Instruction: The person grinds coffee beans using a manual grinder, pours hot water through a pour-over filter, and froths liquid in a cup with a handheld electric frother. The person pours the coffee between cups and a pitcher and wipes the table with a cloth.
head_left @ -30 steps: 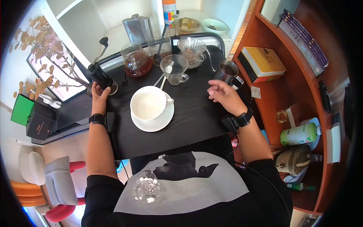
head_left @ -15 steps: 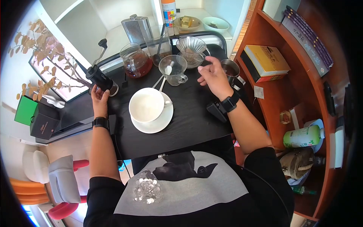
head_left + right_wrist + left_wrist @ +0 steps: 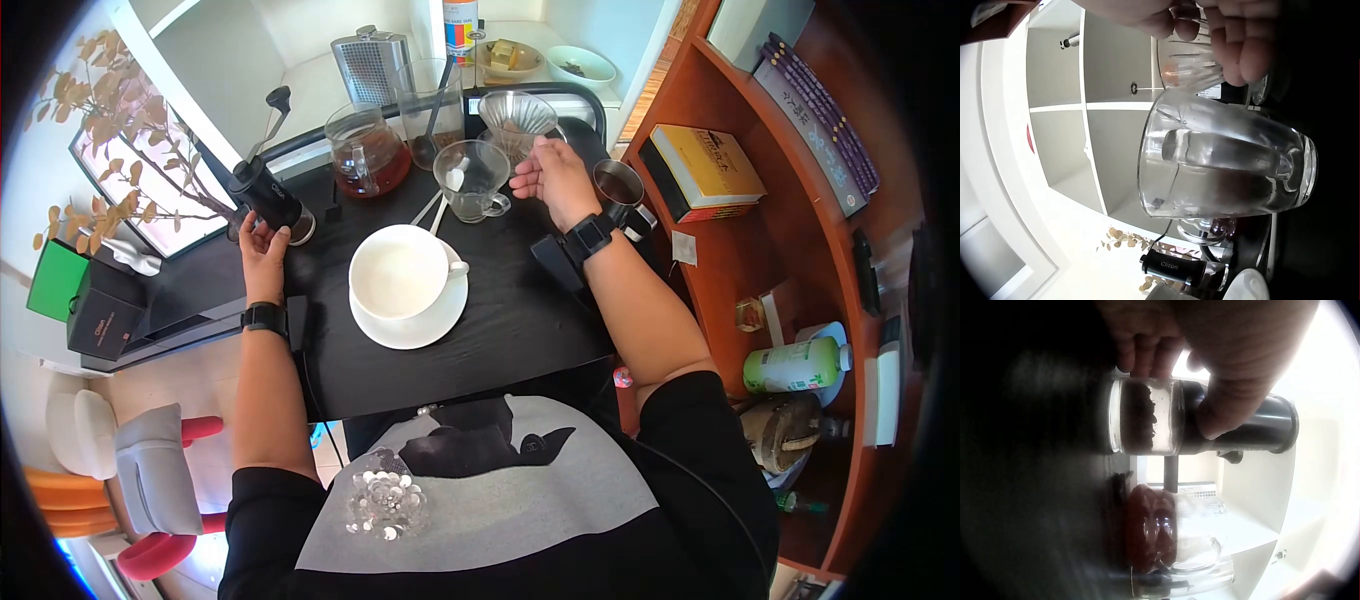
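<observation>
My left hand grips the lower part of a black hand coffee grinder, which stands upright on the black table. In the left wrist view, the thumb lies across the dark body, and dark grounds show in the grinder's clear jar. Loosely bent fingers hold nothing on my right hand, which hovers beside a clear glass cup with a handle. Behind that hand stands a ribbed glass dripper, partly hidden by the fingers. A metal pitcher with dark contents is to its right.
A large white cup sits on a white saucer in front. Left of the glass cup stand a glass teapot of reddish liquid and a tall glass. A wooden shelf borders the right side.
My right hand has moved left and away from me, from the metal pitcher to between the glass cup and the dripper. The left hand stays on the grinder.
</observation>
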Motion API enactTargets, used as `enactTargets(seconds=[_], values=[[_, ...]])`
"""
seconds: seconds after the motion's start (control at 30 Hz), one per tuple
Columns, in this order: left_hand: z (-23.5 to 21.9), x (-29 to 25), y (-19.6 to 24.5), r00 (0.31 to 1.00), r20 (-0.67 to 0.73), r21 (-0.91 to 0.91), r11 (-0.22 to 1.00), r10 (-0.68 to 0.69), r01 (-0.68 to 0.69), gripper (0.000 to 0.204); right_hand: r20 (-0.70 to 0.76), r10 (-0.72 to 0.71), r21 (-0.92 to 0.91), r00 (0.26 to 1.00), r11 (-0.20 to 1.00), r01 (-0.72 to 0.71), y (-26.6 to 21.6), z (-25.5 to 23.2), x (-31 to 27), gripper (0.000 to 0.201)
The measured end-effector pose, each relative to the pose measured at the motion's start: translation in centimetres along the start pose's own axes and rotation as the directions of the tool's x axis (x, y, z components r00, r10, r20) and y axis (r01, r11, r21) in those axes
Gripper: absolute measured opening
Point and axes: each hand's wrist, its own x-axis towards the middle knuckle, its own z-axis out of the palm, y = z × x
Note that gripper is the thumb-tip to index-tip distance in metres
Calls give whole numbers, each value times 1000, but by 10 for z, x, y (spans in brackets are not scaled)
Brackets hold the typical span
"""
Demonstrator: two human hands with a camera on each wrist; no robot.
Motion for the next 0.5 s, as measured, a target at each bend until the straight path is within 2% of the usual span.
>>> enactTargets(seconds=[0.07, 0.23, 0.43, 0.5], values=[[0, 0, 0, 1000, 6, -1, 1000, 4, -4, 59, 12, -19, -2, 1000, 1000, 19, -4, 1, -1, 29], [-3, 3, -6, 1000, 5, -23, 1000, 2, -2, 58, 37, -213, 87, 976, 974, 209, -25, 1, -9, 28], [-4, 3, -6, 1000, 3, -24, 1000, 6, -6, 56, 100, -230, 84, 968, 972, 222, -47, 3, -32, 26], [-4, 3, -6, 1000, 2, -30, 1000, 6, -6, 55, 178, -209, 78, 962, 977, 198, -49, 5, -37, 25]])
